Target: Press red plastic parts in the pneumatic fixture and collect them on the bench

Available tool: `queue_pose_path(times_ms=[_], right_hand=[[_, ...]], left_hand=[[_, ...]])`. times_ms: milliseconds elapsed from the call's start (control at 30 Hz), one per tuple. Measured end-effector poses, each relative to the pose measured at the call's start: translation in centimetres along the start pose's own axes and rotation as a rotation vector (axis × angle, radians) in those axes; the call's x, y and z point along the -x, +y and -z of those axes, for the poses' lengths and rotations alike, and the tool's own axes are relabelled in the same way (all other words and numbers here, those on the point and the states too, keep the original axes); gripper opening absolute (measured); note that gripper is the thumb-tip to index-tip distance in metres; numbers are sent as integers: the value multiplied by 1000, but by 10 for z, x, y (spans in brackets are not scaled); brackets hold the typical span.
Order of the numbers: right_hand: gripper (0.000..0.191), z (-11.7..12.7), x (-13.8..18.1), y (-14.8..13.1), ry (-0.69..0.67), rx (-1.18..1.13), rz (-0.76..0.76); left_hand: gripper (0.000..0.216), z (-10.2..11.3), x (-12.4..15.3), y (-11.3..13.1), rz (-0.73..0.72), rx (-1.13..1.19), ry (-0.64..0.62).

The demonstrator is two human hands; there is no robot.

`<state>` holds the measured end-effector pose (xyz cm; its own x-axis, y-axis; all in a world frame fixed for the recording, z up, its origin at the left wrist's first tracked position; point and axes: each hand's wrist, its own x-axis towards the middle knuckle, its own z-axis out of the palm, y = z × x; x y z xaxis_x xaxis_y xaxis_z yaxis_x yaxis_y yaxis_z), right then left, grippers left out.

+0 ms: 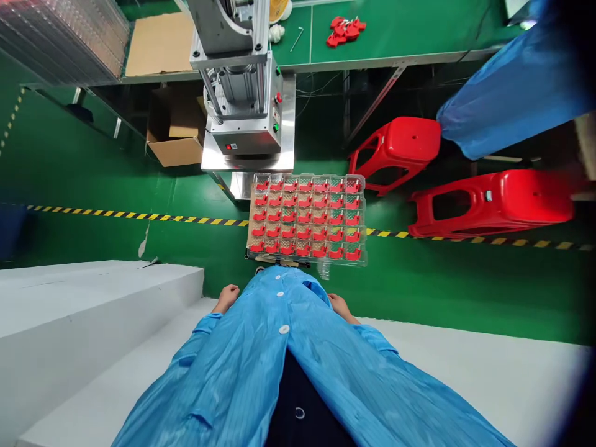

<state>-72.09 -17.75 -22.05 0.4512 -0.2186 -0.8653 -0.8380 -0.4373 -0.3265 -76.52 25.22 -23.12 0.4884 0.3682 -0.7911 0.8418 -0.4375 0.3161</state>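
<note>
My left hand (226, 298) hangs beside my blue coat (284, 310), its fingers curled in with nothing visible in them. On the other side my right hand (341, 307) also hangs low; the coat covers part of it, so its fingers are hard to make out. Both hands are apart from the clear plastic tray (358, 257) in front of me. Rows of small red plastic parts (304, 233) sit in the tray's pockets. Brown cardboard-coloured material shows beneath most of the tray.
Beyond the tray stands a grey machine (246, 136) with green and red buttons. A green workbench (391, 31) holds loose red parts (344, 31). Red stools (414, 139) stand to the right, near a person's blue sleeve (516, 87). Stacked clear trays (65, 37) and an open carton (177, 146) are left.
</note>
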Motion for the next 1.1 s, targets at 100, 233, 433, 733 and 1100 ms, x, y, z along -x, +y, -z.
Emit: queue_pose_path(times_ms=[100,233,433,733,1100], right_hand=[[16,-3,0,-2,17,-2,-21],[19,-5,-1,-3,35,-26,-22],[17,-7,0,-2,45,-62,-37],[19,-3,3,-2,35,-74,-23],[21,-7,7,-4,16,-29,18]], left_hand=[[14,2,1,-1,5,-19,-11],[11,5,-1,2,4,-41,-23],[11,9,-3,13,0,-60,-61],[12,12,-2,27,-13,-57,-73],[15,8,-3,13,20,-38,-58]])
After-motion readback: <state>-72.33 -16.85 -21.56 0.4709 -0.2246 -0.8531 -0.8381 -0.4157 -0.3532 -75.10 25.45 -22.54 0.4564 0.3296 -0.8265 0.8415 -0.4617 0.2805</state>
